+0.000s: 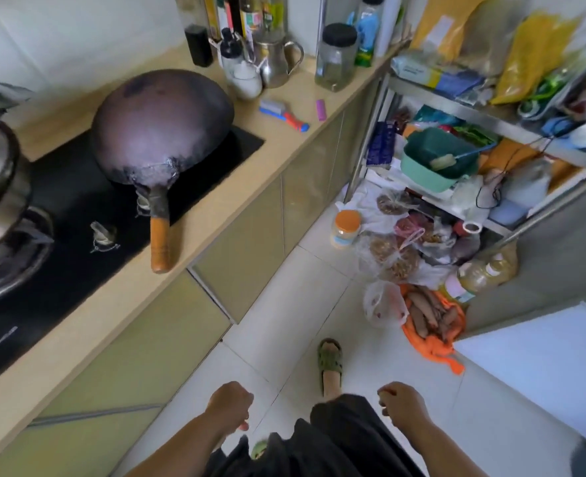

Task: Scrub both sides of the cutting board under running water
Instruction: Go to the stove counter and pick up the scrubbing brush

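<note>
Frankly, no label reads clearly — bottles point(246, 15) far along the counter point(305, 108) are blurred. Left hand point(229, 404) and right hand point(401, 402) hang low, fingers loosely curled, holding nothing; cutting board unseen.

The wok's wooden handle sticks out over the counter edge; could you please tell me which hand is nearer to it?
Left. The left hand hangs below the wok's wooden handle, close to the cabinet fronts. The right hand is farther out over the floor, beyond the person's leg.
</note>
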Motion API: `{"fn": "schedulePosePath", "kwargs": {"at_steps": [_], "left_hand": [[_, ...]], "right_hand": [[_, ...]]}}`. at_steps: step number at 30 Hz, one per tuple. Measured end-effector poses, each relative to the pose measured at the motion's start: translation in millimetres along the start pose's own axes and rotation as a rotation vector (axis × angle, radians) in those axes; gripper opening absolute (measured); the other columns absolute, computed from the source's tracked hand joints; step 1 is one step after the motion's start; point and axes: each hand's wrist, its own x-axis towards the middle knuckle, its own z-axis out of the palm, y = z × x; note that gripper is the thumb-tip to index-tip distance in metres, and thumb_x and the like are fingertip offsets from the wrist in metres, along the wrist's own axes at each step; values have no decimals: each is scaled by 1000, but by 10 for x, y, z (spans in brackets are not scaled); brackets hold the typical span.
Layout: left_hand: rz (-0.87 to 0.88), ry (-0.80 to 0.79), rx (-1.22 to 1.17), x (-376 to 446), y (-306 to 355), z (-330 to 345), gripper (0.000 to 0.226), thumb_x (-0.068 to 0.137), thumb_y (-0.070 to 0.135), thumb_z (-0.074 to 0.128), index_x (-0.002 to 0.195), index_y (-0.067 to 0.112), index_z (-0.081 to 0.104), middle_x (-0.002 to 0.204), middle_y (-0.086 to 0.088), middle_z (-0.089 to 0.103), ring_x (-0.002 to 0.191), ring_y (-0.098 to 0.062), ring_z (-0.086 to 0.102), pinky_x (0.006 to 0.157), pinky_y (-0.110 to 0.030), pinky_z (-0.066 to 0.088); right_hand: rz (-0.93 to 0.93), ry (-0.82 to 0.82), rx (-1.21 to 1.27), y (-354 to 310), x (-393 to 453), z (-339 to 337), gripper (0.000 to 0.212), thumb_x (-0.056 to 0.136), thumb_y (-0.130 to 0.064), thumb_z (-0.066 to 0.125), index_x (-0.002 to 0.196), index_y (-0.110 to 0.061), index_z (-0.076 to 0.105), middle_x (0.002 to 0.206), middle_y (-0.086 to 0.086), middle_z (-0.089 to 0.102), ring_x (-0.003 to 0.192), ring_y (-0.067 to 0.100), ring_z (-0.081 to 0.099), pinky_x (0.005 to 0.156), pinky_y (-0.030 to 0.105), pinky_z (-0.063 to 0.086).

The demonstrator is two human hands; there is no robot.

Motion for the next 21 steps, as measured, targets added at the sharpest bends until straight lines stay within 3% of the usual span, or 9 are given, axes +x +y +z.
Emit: {"fn": "schedulePosePath", "kwargs": {"at_steps": [4,8,10,14,19,21], "left_hand": [[21,52,-62,363,815,-153,28,95,11,43,68,17,43,69,-5,56,55,-15,55,44,-19,42],[76,88,-178,584,1701,-271,21,92,11,45,72,15,50,67,-5,57,52,-16,56,47,-21,40],[85,111,-253,666,2079,-334,14,89,11,44,82,9,56,71,-7,61,51,-15,59,48,-21,38],[175,199,-265,756,2644,-555,16,91,17,44,89,15,59,73,-4,65,54,-11,63,52,-20,45],[311,385,-133,1152,3278,-986,17,94,22,44,106,23,57,83,2,63,60,-9,59,52,-20,46],[383,497,26,1358,3512,-1159,27,94,21,45,119,22,54,103,2,60,83,-11,60,70,-23,50]], "right_hand": [[-59,-7,-56,-591,718,-552,16,88,-10,51,85,-2,64,86,17,67,84,31,63,72,35,49],[-95,-7,-7,-1220,1289,-1144,20,89,0,48,72,-4,58,65,14,55,59,24,51,51,27,38],[-99,10,58,-1549,1522,-1354,19,89,1,48,76,0,61,62,11,53,55,21,48,47,24,37],[-228,-39,58,-2323,1646,-1510,18,88,-8,49,83,-9,67,78,9,67,71,23,59,65,38,48],[-462,-112,66,-3540,1852,-1522,16,91,-9,50,94,-14,65,90,3,66,84,18,62,83,37,50],[-598,-93,56,-4017,1948,-1534,18,91,-4,52,101,-8,66,91,-1,64,90,20,61,87,36,49]]}}
